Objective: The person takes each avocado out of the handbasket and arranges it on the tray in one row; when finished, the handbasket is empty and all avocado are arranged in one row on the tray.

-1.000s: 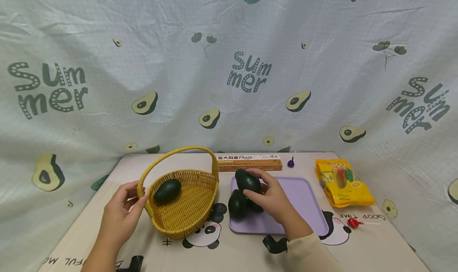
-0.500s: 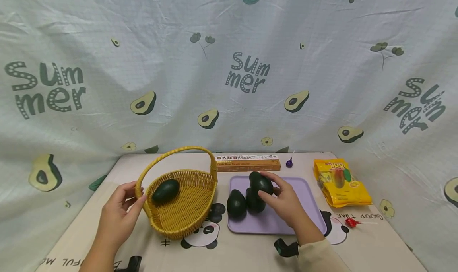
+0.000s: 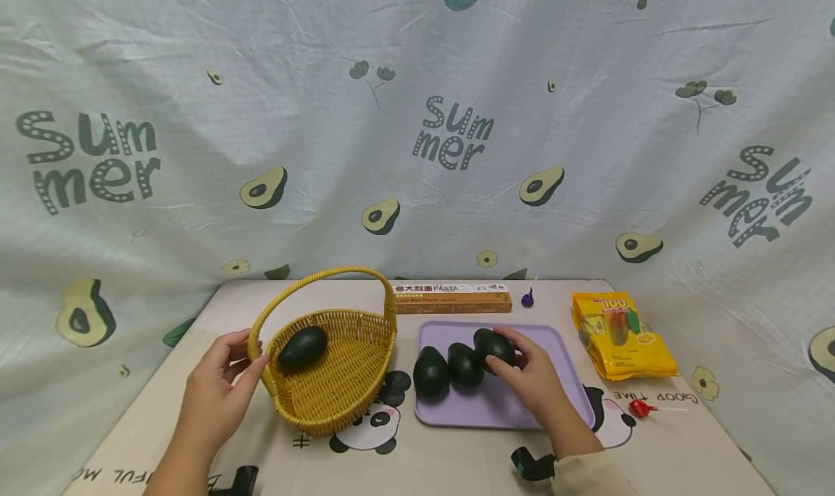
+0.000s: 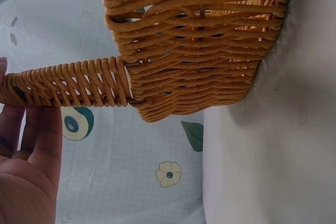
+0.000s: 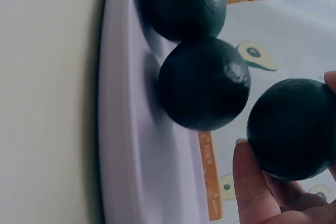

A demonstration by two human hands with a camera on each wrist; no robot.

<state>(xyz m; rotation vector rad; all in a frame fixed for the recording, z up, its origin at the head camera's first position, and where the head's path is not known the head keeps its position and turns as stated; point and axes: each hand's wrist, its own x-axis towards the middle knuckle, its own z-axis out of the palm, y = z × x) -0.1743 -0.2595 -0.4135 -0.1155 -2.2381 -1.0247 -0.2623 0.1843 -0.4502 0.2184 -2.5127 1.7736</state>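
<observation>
My left hand (image 3: 218, 391) pinches the near-left end of the handle of a yellow wicker basket (image 3: 346, 402); the left wrist view shows fingers against the woven handle (image 4: 68, 85). Inside the basket lies one dark green avocado (image 3: 303, 349). My right hand (image 3: 531, 373) grips another avocado (image 3: 493, 349) between thumb and fingers, over the lilac tray (image 3: 561, 409). Two more avocados, a left one (image 3: 431, 373) and a middle one (image 3: 465, 366), rest side by side on the tray. In the right wrist view the held avocado (image 5: 294, 129) is raised above the tray floor.
Behind the basket and tray lies a long pasta box (image 3: 453, 299), with a purple-wrapped lollipop (image 3: 528, 299) beside it. A yellow candy bag (image 3: 624, 336) and a red lollipop (image 3: 641, 408) are to the right. A printed curtain (image 3: 326, 133) hangs behind the table.
My right hand has carried its avocado rightward and lower over the tray, away from the two resting avocados. My left hand stays on the basket handle.
</observation>
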